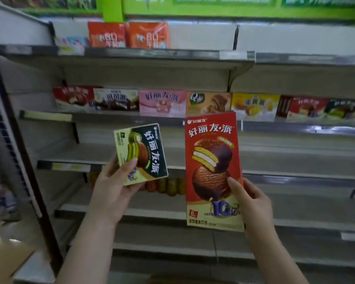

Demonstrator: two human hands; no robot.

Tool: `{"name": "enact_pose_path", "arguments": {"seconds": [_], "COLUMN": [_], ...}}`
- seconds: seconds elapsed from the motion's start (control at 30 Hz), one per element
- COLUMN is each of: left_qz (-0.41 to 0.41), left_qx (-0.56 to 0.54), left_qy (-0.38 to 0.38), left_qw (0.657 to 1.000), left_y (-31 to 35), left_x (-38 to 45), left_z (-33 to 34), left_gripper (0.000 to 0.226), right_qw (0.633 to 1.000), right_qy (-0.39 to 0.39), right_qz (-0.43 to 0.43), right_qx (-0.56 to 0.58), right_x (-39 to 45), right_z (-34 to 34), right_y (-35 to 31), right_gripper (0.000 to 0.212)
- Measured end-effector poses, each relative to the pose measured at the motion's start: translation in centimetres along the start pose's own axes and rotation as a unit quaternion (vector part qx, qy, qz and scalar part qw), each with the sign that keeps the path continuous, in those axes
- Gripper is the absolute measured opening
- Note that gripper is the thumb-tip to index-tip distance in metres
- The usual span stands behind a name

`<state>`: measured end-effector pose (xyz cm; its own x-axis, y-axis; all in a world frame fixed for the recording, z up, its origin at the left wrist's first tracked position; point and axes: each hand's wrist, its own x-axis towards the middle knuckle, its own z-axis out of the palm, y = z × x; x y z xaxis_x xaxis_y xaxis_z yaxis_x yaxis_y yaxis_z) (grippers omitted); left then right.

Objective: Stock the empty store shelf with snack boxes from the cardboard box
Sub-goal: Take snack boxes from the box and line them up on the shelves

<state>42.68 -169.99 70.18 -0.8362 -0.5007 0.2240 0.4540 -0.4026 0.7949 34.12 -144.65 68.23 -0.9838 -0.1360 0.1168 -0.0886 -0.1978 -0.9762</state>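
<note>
My left hand [113,185] grips a small green and dark snack box [140,153] by its lower left corner, thumb across the front. My right hand [252,203] holds a tall red snack box [212,171] upright by its lower right edge. Both boxes are raised in front of the bare grey shelf [295,152] at mid height. On the shelf above [111,117] stands a row of several snack boxes [162,102] in red, brown, pink, tan and yellow. A corner of the cardboard box [6,261] shows at the lower left.
Two red-orange bags [129,34] stand on the top shelf. Several small jars or packets [168,186] sit on a lower shelf behind the boxes. A dark upright post [21,152] runs down the left side. More grey shelves [295,201] lie below.
</note>
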Motion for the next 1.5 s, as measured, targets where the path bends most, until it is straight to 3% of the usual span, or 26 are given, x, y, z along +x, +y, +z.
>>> {"name": "enact_pose_path", "arguments": {"seconds": [0.07, 0.2, 0.3, 0.43, 0.7, 1.03, 1.2, 1.33, 1.5], "left_qz": [0.025, 0.039, 0.02, -0.022, -0.105, -0.157, -0.218, -0.231, -0.252], "left_qx": [0.004, 0.027, 0.007, -0.027, -0.046, -0.047, -0.054, -0.007, 0.006], "left_qy": [0.0, -0.014, -0.006, 0.012, -0.039, -0.068, -0.045, -0.047, -0.033], "left_qw": [1.0, 0.999, 1.0, 0.999, 0.993, 0.984, 0.974, 0.972, 0.967], "left_y": [1.9, 3.2, 2.4, -0.1, -6.5, -12.9, -12.4, -11.0, -8.8], "left_x": [0.1, -0.2, 0.1, 0.9, 0.4, -0.4, 4.3, 9.8, 16.0], "left_z": [0.6, 2.7, 4.7, 8.1, 17.7, 26.8, 26.4, 24.9, 23.9], "left_gripper": [0.049, 0.079, 0.063, 0.069, 0.072, 0.055, 0.033, 0.027, 0.013], "right_qw": [1.0, 0.998, 0.996, 0.996, 0.989, 0.986, 0.991, 0.991, 0.986], "right_qy": [-0.011, -0.03, -0.023, 0.011, 0.12, 0.155, 0.133, 0.103, 0.095], "right_qz": [-0.023, -0.057, -0.077, -0.087, -0.086, -0.055, 0.0, 0.039, 0.063], "right_qx": [-0.002, -0.017, -0.029, -0.024, -0.03, -0.023, 0.029, 0.077, 0.122], "right_x": [0.2, 0.3, 0.1, 0.0, 0.4, 2.4, 5.7, 8.7, 12.0], "right_z": [0.3, -0.4, -1.5, -4.7, -14.6, -23.6, -22.1, -17.5, -11.2], "right_y": [-1.5, -3.3, -4.4, -6.1, -7.3, -7.3, -6.3, -5.2, -4.3], "right_gripper": [0.036, 0.044, 0.04, 0.029, 0.046, 0.038, 0.035, 0.046, 0.045]}}
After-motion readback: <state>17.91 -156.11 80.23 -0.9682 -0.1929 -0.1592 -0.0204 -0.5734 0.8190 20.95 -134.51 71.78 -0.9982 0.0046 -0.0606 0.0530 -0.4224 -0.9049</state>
